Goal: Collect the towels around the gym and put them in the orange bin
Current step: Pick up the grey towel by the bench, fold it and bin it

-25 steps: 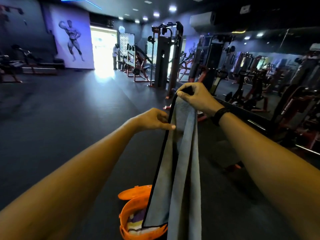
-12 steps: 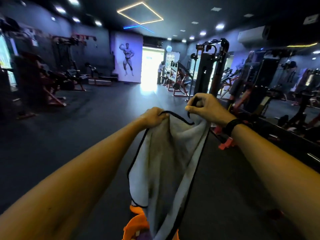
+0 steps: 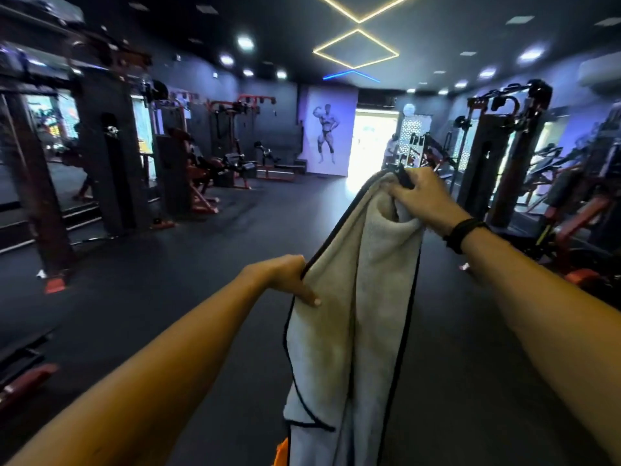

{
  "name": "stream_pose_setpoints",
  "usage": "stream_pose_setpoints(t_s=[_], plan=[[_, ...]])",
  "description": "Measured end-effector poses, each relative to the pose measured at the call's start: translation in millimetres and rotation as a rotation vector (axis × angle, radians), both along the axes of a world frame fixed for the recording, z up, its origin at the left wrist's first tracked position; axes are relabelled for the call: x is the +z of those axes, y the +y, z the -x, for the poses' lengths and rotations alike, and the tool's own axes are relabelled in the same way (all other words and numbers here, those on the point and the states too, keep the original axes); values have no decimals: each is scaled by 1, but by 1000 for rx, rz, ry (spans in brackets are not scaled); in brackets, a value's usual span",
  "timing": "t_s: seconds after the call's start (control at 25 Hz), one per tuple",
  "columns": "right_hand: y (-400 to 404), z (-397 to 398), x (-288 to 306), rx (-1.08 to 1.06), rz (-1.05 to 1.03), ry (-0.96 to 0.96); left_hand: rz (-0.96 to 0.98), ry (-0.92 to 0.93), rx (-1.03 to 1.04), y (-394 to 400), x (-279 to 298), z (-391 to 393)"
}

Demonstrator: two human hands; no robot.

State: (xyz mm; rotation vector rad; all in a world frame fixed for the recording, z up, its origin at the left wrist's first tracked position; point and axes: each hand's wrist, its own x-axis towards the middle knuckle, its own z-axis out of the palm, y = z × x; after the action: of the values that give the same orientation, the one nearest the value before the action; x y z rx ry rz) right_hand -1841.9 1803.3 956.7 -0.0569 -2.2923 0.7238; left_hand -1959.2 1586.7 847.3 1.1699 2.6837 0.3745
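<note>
Both hands were raised in front of the person in the head camera view, each gripping one towel [image 3: 356, 331]. Higher and farther out, the right hand [image 3: 425, 200] was clenched around the towel's bunched top end. Lower and nearer, the left hand [image 3: 285, 275] pinched the black-trimmed left edge between thumb and fingers. From there the grey towel hung lengthwise, its long axis running down and slightly toward the person, folded loosely along its length. Only a sliver of the orange bin [image 3: 281, 452] showed at the bottom edge, just left of the towel's lower part; its contents were hidden. A black band [image 3: 462, 234] circled the right wrist.
</note>
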Motion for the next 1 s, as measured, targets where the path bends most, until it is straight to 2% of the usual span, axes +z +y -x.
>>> stream_pose_setpoints(t_s=[0.04,0.08,0.24,0.36,0.4,0.48,0.56,0.68,0.84,0.92,1.0], plan=[[3,2,1,-59,25,50,46,-55,29,-8,-7,5],[7,3,3,-118,27,77,-6,-149,60,-16,-9,10],[17,15,-6,-276,57,64,-557,-550,271,-17,24,20],[-3,23,-12,-90,186,4,-840,-864,359,4,44,5],[-13,24,-14,37,182,-75,-924,-991,369,9,49,-2],[-30,23,-18,252,130,-210,-1082,-1126,381,16,57,-9],[-45,23,-22,334,111,-246,-1171,-1134,386,18,59,-7],[-57,24,-25,392,199,-256,-1298,-1110,447,19,59,-5],[-68,20,-27,367,346,-297,-1402,-1070,477,20,58,-2],[-77,22,-29,222,261,-297,-1369,-1038,485,21,56,3],[-83,28,-32,60,46,-272,-1358,-1005,496,20,55,4]])
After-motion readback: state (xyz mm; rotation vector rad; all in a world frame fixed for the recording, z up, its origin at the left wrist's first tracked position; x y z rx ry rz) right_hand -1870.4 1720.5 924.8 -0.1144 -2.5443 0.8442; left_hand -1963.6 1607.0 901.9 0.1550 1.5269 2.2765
